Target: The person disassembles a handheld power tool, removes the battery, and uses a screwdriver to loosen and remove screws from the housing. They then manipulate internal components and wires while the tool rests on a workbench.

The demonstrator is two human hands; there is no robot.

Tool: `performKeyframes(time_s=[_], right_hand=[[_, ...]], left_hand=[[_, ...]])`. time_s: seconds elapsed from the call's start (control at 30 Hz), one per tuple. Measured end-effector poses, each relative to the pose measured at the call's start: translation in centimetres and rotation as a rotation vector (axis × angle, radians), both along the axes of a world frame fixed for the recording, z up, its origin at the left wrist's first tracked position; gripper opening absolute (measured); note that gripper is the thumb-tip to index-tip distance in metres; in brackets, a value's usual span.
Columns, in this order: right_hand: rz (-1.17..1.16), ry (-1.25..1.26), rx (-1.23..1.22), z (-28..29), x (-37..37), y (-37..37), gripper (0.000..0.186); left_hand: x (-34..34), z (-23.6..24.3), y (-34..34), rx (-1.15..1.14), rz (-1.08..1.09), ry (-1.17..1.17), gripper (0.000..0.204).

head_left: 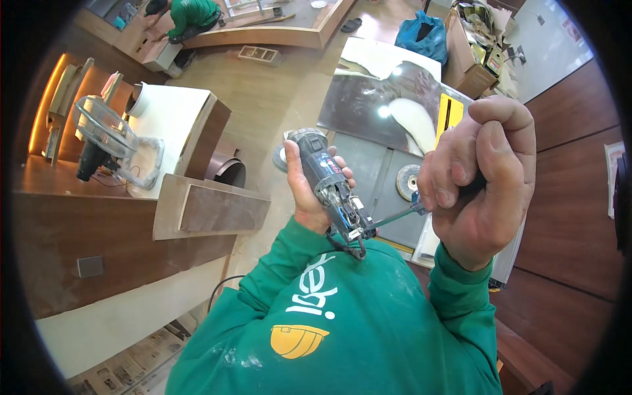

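My left hand [307, 191] is wrapped round the body of a dark angle grinder [320, 164], its head pointing away from me. The rear casing of the grinder is off, so wires and inner parts show at the near end. In my right hand [484, 184], fingers closed, is a screwdriver [394, 216]; its handle is mostly hidden by the fingers. The shaft slants down to the left, its tip at the grinder's exposed rear end. A black cord [349, 249] bends away below it. Beyond, a round abrasive disc [407, 182] lies on the grey work surface [365, 164].
A glossy dark-and-white panel [375, 99] covers the far worktop, with a yellow slotted tool [449, 117] at its right. Behind are a blue bag [422, 38] and a filled cardboard box [464, 66]. A fan [105, 131] stands left. A person in green [191, 16] crouches far left.
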State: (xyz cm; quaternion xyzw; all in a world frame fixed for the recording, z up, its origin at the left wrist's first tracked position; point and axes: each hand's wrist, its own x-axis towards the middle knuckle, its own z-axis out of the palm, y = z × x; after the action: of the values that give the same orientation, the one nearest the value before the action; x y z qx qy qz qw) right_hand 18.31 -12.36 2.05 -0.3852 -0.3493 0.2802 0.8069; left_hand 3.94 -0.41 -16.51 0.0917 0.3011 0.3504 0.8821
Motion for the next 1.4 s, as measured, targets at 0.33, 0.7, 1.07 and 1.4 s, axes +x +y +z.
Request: performKeyframes(time_s=[0.33,0.7,1.07,1.4], right_hand=[[0.002,0.023,-0.012,-0.6,0.2,0.4,0.026],[-0.209,0.091,-0.09,-1.2,-0.2,1.0,0.027],[-0.338,-0.016,-0.591,-13.0,7.3,-1.3,0.03],[-0.072,0.409,-0.612,-17.5,10.5,-4.9,0.047]], left_hand=[[0.1,0.6,0.1,0.019,-0.013,0.011,0.095],[0.1,0.1,0.3,0.042,-0.004,0.033,0.094],[-0.7,-1.7,0.3,0.049,0.002,0.016,0.097],[1.6,-3.2,0.0,0.066,0.009,0.05,0.077]])
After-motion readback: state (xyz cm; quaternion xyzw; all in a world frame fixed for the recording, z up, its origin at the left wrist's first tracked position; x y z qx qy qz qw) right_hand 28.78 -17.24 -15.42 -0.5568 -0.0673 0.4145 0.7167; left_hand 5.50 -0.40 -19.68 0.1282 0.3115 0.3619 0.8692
